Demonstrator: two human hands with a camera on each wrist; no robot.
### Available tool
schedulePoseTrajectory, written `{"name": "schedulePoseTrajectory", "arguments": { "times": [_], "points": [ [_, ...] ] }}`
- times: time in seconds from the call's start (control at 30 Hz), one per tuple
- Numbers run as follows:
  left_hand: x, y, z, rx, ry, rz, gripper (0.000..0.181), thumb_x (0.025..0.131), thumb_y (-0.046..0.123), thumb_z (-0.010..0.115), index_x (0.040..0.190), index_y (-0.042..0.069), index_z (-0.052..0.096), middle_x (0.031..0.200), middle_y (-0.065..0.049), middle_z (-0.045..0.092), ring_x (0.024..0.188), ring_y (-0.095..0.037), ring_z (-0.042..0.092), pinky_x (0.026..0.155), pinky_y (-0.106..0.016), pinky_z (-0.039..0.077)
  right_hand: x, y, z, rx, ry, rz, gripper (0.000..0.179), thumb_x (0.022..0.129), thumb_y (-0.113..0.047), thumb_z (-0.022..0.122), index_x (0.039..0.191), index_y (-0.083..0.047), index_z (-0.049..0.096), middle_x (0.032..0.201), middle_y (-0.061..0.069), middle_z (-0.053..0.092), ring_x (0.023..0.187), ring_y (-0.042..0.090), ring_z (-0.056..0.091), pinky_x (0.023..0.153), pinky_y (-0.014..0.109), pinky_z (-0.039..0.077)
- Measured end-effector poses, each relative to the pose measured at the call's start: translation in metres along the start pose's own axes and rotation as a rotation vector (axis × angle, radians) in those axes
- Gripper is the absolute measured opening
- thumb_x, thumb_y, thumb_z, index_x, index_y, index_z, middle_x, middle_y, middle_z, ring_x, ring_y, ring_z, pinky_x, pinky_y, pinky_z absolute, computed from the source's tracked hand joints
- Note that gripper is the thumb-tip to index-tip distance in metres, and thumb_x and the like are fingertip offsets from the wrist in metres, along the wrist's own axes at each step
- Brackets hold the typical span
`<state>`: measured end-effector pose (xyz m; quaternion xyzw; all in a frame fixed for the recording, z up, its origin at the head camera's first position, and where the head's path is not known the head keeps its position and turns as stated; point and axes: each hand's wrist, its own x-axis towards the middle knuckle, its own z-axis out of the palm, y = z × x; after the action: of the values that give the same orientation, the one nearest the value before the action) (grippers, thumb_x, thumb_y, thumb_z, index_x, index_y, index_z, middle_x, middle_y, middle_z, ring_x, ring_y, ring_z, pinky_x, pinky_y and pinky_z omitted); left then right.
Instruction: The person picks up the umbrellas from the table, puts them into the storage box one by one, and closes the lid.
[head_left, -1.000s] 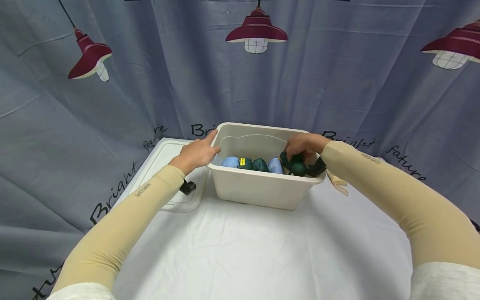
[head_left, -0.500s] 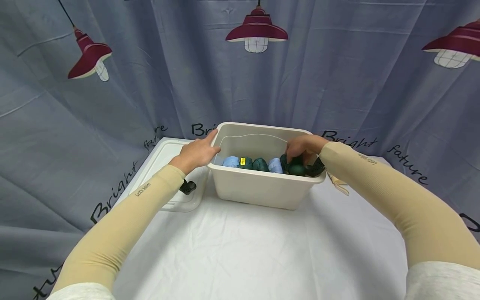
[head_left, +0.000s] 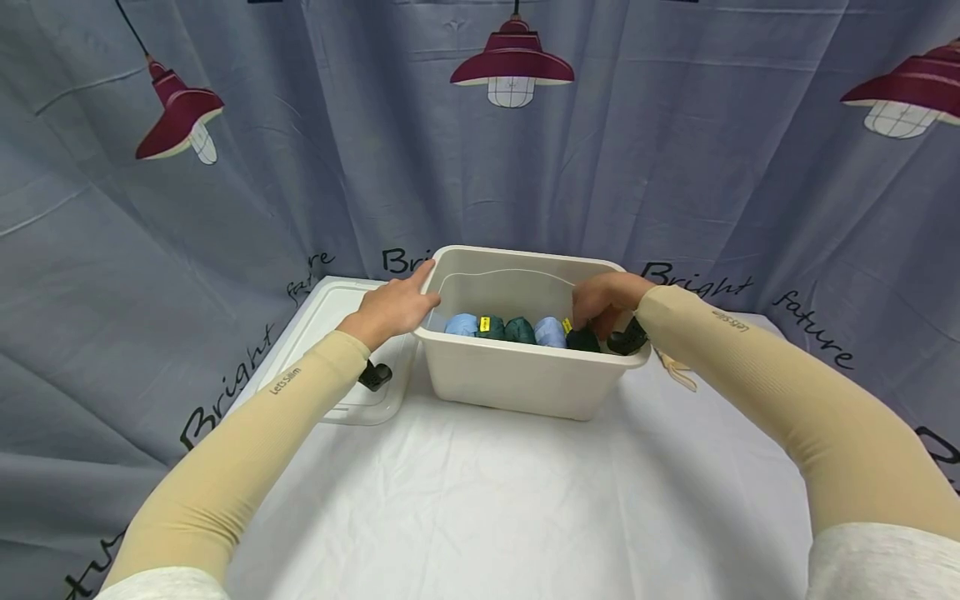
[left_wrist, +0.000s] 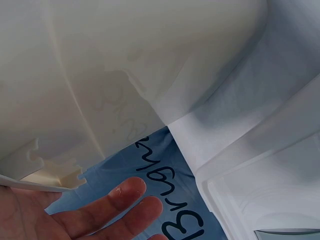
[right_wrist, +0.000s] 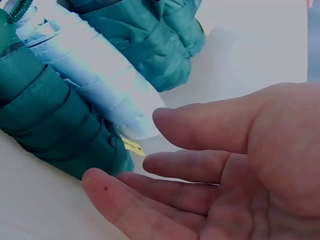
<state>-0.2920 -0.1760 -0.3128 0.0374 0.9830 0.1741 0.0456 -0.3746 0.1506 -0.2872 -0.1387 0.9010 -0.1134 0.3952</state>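
In the head view a white plastic bin holds a row of folded umbrellas, some dark green and some light blue. My left hand rests at the bin's left rim; its fingers look extended in the left wrist view. Inside the right end is my right hand, beside the last dark green umbrella. The right wrist view shows that green umbrella lying against a light blue umbrella. There the thumb and fingers spread apart with nothing between them, the index fingertip close to the green fabric.
A white lid lies on the table left of the bin, partly under the left forearm. Right of the bin is a beige strap-like piece. White cloth covers the table, and a grey-blue printed curtain hangs behind.
The dark green umbrella in my right hand has gone down into the row's right end, and the fingers have let go of it. My left hand stays at the rim.
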Motion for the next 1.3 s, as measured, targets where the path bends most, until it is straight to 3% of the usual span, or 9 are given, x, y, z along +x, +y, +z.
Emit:
{"name": "schedulePoseTrajectory", "arguments": {
  "times": [0.13, 0.3, 0.53, 0.83, 1.3],
  "points": [
    [0.000, -0.001, 0.002, 0.001, -0.003, -0.001, 0.072, 0.099, 0.050, 0.032, 0.163, 0.036, 0.003, 0.133, -0.016, 0.065, 0.109, -0.036, 0.065, 0.084, -0.054, 0.048, 0.001, 0.001, 0.003, -0.001, 0.000, -0.009, 0.012, 0.093, -0.007, 0.056, 0.083, -0.002, 0.057, 0.088, 0.013, 0.063, 0.081, 0.025, 0.068, 0.081, 0.038, 0.058],
    [0.001, -0.002, 0.000, 0.008, 0.009, -0.002, 0.072, 0.099, 0.050, 0.033, 0.163, 0.035, 0.004, 0.134, -0.017, 0.064, 0.107, -0.036, 0.066, 0.082, -0.053, 0.048, -0.002, 0.000, 0.000, -0.001, 0.005, -0.055, 0.031, 0.096, -0.011, 0.055, 0.119, 0.009, 0.060, 0.123, 0.028, 0.061, 0.110, 0.038, 0.064, 0.091, 0.046, 0.056],
    [0.002, 0.000, -0.003, 0.014, 0.013, -0.007, 0.072, 0.099, 0.050, 0.035, 0.163, 0.034, 0.006, 0.133, -0.017, 0.064, 0.105, -0.034, 0.066, 0.080, -0.051, 0.049, -0.019, -0.003, -0.012, 0.029, 0.051, -0.126, 0.059, 0.102, -0.016, 0.053, 0.151, 0.010, 0.035, 0.147, 0.031, 0.047, 0.132, 0.045, 0.051, 0.097, 0.048, 0.053],
    [0.001, 0.000, -0.002, 0.012, 0.003, -0.006, 0.073, 0.099, 0.050, 0.034, 0.163, 0.034, 0.005, 0.134, -0.017, 0.063, 0.106, -0.034, 0.065, 0.082, -0.053, 0.049, -0.040, -0.001, -0.022, 0.027, 0.132, -0.208, 0.054, 0.104, -0.017, 0.051, 0.152, 0.004, 0.038, 0.150, 0.029, 0.045, 0.133, 0.044, 0.051, 0.098, 0.046, 0.053],
    [0.002, -0.002, -0.001, 0.001, 0.007, -0.001, 0.072, 0.099, 0.050, 0.035, 0.163, 0.035, 0.006, 0.133, -0.017, 0.064, 0.106, -0.035, 0.066, 0.082, -0.053, 0.048, -0.075, 0.018, -0.030, 0.101, 0.314, -0.269, 0.057, 0.104, -0.021, 0.051, 0.155, -0.001, 0.036, 0.154, 0.027, 0.041, 0.138, 0.043, 0.046, 0.107, 0.057, 0.043]
  ]
}}
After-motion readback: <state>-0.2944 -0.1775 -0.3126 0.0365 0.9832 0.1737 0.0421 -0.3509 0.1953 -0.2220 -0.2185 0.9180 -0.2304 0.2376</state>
